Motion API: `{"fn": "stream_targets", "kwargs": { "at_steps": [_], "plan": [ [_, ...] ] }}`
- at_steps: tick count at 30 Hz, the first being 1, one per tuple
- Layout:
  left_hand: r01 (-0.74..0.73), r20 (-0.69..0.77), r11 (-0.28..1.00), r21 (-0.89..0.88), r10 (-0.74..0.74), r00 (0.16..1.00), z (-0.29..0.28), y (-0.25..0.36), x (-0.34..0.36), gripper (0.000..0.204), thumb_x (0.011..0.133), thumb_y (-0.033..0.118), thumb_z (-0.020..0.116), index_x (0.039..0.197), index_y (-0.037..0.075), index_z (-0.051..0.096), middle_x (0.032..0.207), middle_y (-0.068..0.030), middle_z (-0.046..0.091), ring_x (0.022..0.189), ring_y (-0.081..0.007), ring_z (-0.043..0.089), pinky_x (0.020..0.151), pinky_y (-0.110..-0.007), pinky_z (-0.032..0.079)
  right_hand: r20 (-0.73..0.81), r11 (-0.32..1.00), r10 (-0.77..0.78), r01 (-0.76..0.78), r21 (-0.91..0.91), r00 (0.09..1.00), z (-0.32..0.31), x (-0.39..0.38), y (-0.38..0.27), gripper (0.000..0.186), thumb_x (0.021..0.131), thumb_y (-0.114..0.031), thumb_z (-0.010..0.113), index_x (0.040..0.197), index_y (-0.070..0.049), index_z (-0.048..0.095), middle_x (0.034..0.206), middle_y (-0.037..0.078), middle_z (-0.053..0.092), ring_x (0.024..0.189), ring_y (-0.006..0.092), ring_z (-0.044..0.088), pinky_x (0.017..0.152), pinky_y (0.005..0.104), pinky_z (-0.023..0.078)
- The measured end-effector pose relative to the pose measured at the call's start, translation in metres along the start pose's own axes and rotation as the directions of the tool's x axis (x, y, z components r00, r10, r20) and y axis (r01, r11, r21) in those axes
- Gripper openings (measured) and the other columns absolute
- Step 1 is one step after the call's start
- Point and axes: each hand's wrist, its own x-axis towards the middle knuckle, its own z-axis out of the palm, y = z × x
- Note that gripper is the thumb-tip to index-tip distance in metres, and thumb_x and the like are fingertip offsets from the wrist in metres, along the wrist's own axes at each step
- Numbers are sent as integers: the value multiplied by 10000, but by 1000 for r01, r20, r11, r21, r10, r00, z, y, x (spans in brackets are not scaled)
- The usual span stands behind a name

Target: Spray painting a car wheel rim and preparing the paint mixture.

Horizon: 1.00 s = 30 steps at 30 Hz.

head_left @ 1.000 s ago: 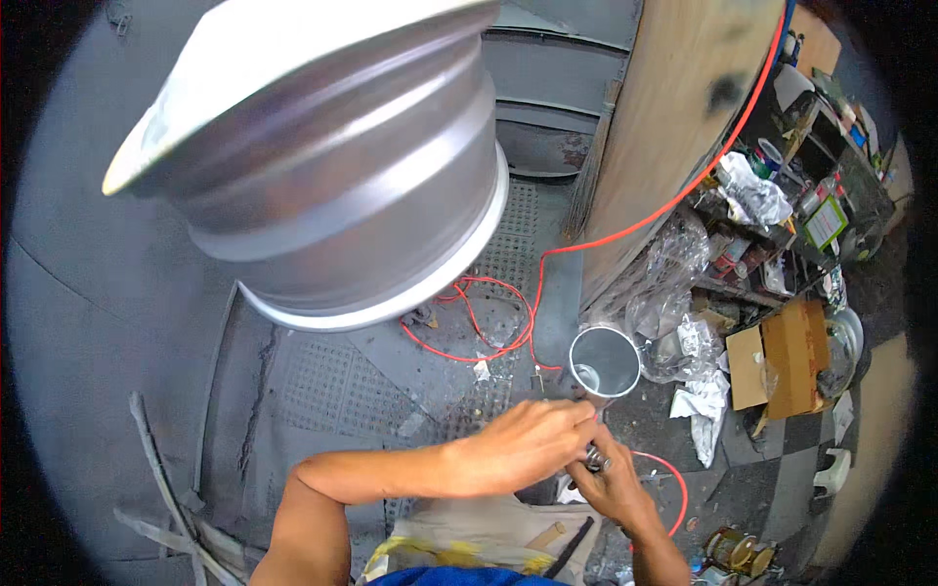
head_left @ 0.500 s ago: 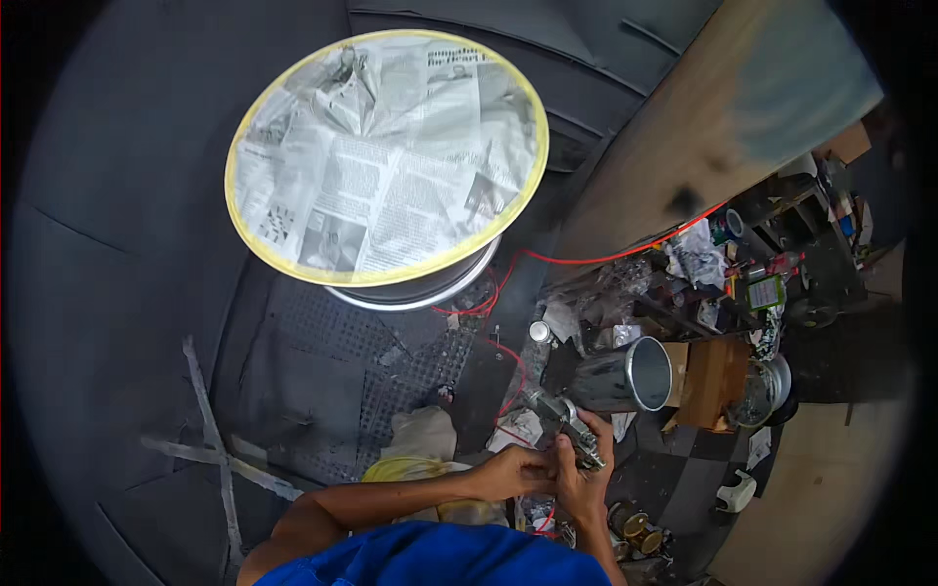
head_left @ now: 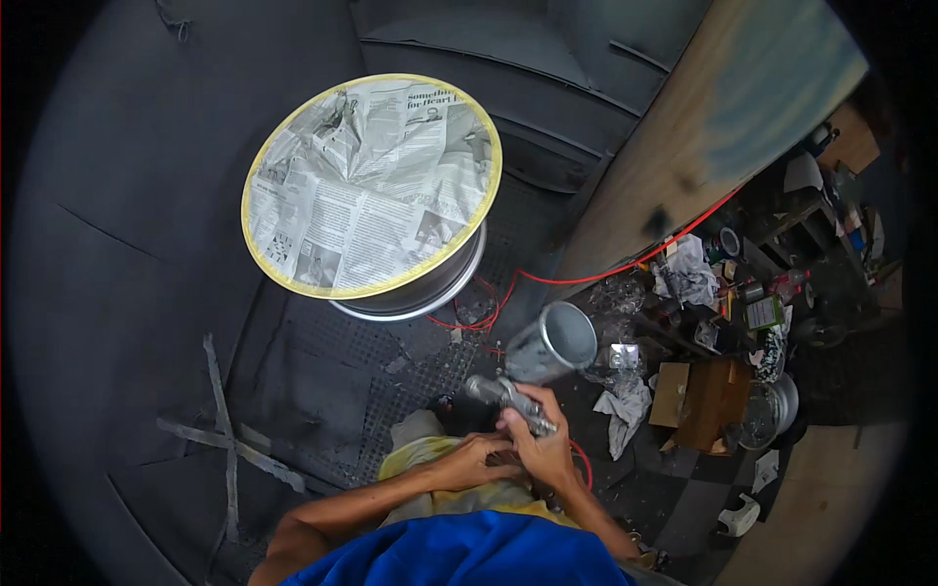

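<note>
My right hand (head_left: 540, 444) is closed around the handle of a metal spray gun (head_left: 508, 396). A grey cylindrical cup (head_left: 547, 344) sits above the gun and appears to be attached to it. My left hand (head_left: 479, 459) is beside the right wrist, low near the gun's grip, with its fingers curled; what they hold, if anything, is hidden. Ahead and to the left stands a wheel rim (head_left: 430, 298) with a silver lower lip. Newspaper (head_left: 366, 195) covers its face, edged by yellow masking tape (head_left: 250, 239).
A red hose (head_left: 625, 267) runs past a leaning board (head_left: 723, 137) and across the floor. To the right lie a cardboard box (head_left: 713, 405), crumpled paper (head_left: 623, 410) and cluttered shelves (head_left: 782, 244). Pale crossed strips (head_left: 232, 444) mark the dark covering at left.
The spray gun and cup have moved left and slightly forward with both hands. My view has shifted, so the covered wheel rim looks smaller and lower.
</note>
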Motion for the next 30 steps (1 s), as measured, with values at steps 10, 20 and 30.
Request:
{"fn": "stream_targets", "kwargs": {
  "at_steps": [10, 20, 30],
  "plan": [
    [682, -733, 307, 664, 445, 514, -140, 67, -21, 453, 1062, 192, 545, 1452, -35, 510, 1472, -236, 511, 1414, -459, 421, 1158, -570, 329, -123, 931, -298, 259, -258, 947, -94, 96, -7, 326, 1008, -145, 683, 1295, -21, 591, 919, 47, 685, 777, 106, 653, 681, 287, 542],
    [828, -835, 155, 539, 231, 500, -166, 66, -23, 493, 1131, 301, 386, 1471, -27, 531, 1550, -182, 494, 1516, -444, 324, 1214, -645, 234, 111, 988, -113, 124, -96, 987, -95, 77, -29, 379, 962, -162, 748, 1289, -32, 608, 1020, 145, 720, 901, 199, 684, 807, 349, 539],
    [834, -853, 178, 522, 134, 505, -242, 78, -49, 475, 1130, 306, 370, 1321, -1, 678, 1437, -182, 613, 1463, -494, 395, 1183, -687, 265, 127, 905, -387, 403, -138, 913, -84, 99, -56, 373, 949, -144, 765, 1274, -23, 627, 1103, 174, 724, 971, 279, 724, 836, 370, 560]
  ]
}}
